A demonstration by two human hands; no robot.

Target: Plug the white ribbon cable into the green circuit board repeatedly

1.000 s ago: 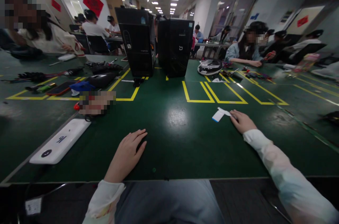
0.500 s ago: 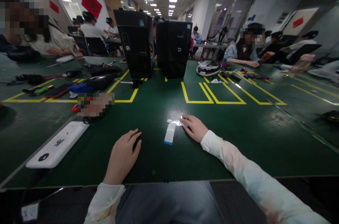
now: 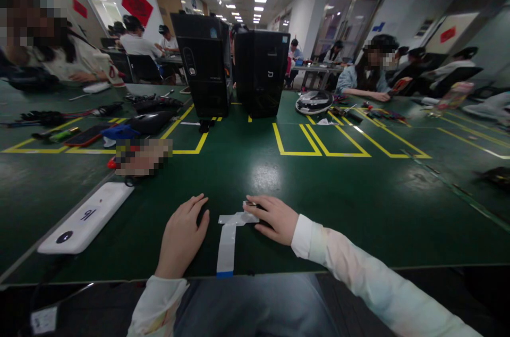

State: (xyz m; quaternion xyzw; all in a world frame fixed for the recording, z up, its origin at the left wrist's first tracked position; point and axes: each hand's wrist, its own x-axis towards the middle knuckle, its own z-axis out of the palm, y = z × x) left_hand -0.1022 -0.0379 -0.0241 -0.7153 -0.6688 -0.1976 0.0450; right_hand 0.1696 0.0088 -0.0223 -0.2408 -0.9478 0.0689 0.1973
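A white flat ribbon cable [image 3: 227, 247] with a blue end lies bent on the green table [image 3: 342, 199]. Its blue tip points toward me, at the front edge. My right hand [image 3: 277, 217] is closed on the cable's other end, with a small dark and shiny piece showing at the fingertips. My left hand [image 3: 183, 236] rests on the tabletop to the left of the cable, apart from it, fingers stretched out and holding nothing.
Two black computer towers [image 3: 204, 66] stand at the back. A white device [image 3: 85, 220] lies on the left. Tools, wires and a blue cap-like cloth [image 3: 123, 133] sit further back left. Yellow tape [image 3: 300, 154] marks the table. Other people sit around.
My right hand has drawn the ribbon cable toward me and to the left, so its blue end now reaches the table's front edge. My left hand has barely moved.
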